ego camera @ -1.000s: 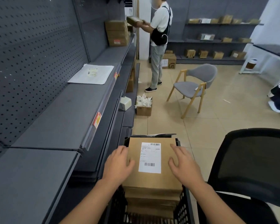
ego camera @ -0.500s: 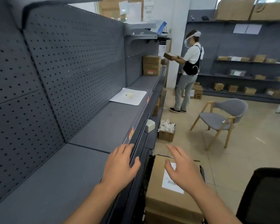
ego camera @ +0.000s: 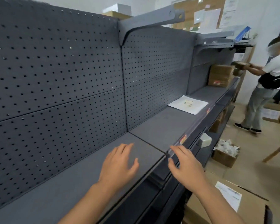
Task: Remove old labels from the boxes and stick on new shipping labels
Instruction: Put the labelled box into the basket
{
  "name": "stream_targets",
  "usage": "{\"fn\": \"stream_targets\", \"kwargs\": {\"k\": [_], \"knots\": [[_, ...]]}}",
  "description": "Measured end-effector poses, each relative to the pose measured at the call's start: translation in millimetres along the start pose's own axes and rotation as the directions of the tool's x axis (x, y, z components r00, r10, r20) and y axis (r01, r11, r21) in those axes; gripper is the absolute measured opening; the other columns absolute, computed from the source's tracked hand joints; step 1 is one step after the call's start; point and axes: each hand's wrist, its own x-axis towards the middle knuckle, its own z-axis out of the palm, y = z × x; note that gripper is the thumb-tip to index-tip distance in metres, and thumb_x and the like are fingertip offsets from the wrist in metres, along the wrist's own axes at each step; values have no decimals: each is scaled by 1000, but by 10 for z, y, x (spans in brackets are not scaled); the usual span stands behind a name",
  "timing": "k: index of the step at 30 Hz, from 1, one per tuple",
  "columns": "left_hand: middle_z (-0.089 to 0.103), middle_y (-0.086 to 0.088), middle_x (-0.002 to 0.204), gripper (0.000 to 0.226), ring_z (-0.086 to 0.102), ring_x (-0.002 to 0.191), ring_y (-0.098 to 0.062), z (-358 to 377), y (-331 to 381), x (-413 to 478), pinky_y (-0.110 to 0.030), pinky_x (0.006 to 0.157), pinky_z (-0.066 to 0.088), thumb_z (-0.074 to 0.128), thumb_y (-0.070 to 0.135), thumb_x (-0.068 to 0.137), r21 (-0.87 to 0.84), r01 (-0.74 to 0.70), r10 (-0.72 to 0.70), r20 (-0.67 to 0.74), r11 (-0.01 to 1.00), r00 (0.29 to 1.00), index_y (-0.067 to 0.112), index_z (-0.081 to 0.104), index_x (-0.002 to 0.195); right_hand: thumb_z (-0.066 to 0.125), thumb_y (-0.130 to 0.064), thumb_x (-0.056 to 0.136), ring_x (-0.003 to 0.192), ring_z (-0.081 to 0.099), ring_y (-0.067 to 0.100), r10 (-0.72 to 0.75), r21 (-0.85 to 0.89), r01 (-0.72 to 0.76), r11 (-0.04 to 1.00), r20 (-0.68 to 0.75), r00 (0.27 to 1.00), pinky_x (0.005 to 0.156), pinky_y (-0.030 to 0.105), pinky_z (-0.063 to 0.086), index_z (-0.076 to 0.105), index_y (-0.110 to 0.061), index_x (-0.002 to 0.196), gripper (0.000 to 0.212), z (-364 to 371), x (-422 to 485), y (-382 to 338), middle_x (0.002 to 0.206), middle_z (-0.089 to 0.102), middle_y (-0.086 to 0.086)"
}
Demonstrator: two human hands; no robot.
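A brown cardboard box (ego camera: 249, 206) with a white shipping label (ego camera: 229, 195) on top sits at the lower right, below the shelf edge. My left hand (ego camera: 118, 165) hovers over the grey shelf (ego camera: 152, 126) with fingers spread and holds nothing. My right hand (ego camera: 186, 167) is over the shelf's front edge, fingers straight, also empty. A white sheet of labels (ego camera: 188, 104) lies farther along the shelf.
A stack of brown boxes (ego camera: 220, 75) stands at the shelf's far end. A person (ego camera: 265, 84) stands there holding a box. A small box of white scraps (ego camera: 225, 152) and a wooden chair leg (ego camera: 275, 152) are on the floor.
My view swung up and left from the box to the shelf. Both hands left the box top and moved up over the shelf surface.
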Motion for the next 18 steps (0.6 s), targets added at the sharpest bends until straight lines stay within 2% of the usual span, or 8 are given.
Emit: {"fn": "stream_targets", "kwargs": {"k": [3, 7, 9, 12, 15, 18], "knots": [[49, 14, 141, 58, 48, 127, -9, -222, -184, -267, -29, 106, 42, 45, 53, 100, 61, 95, -93, -34, 994, 995, 26, 41, 151, 48, -44, 102, 126, 45, 3, -70, 35, 68, 997, 45, 997, 91, 23, 46, 43, -30, 150, 51, 97, 31, -202, 138, 47, -20], [48, 16, 140, 57, 47, 127, -7, -501, -288, -644, -28, 107, 42, 46, 53, 99, 102, 215, -205, -96, 971, 974, 26, 41, 150, 48, -46, 101, 109, 54, 5, -160, 105, 148, 983, 121, 980, 82, 23, 38, 43, -32, 149, 50, 242, 52, -494, 138, 45, -21], [49, 17, 138, 57, 48, 125, -7, -629, -335, -846, -28, 106, 43, 46, 53, 99, 129, 266, -252, -115, 955, 961, 26, 42, 149, 50, -45, 101, 113, 54, 6, -219, 148, 199, 969, 137, 966, 82, 23, 38, 44, -32, 148, 49, 328, 31, -692, 137, 46, -21], [49, 15, 138, 58, 48, 126, -9, -793, -420, -1113, -29, 105, 44, 46, 52, 99, 162, 336, -316, -136, 928, 939, 26, 42, 150, 50, -43, 101, 126, 47, 6, -311, 226, 273, 935, 156, 938, 91, 24, 46, 45, -30, 148, 49, 437, -14, -994, 137, 47, -21], [50, 13, 139, 60, 50, 126, -11, -954, -512, -1355, -30, 104, 45, 45, 53, 97, 215, 385, -358, -156, 897, 921, 25, 44, 150, 49, -43, 102, 128, 43, 3, -381, 284, 324, 902, 175, 908, 95, 25, 47, 43, -29, 149, 50, 504, -50, -1276, 137, 46, -21], [53, 13, 136, 59, 51, 123, -13, -1140, -605, -1602, -30, 102, 47, 47, 52, 96, 253, 449, -409, -194, 857, 891, 24, 46, 149, 49, -42, 102, 127, 42, 1, -434, 322, 363, 874, 186, 882, 92, 22, 43, 42, -29, 150, 50, 562, -107, -1538, 137, 46, -22]]}}
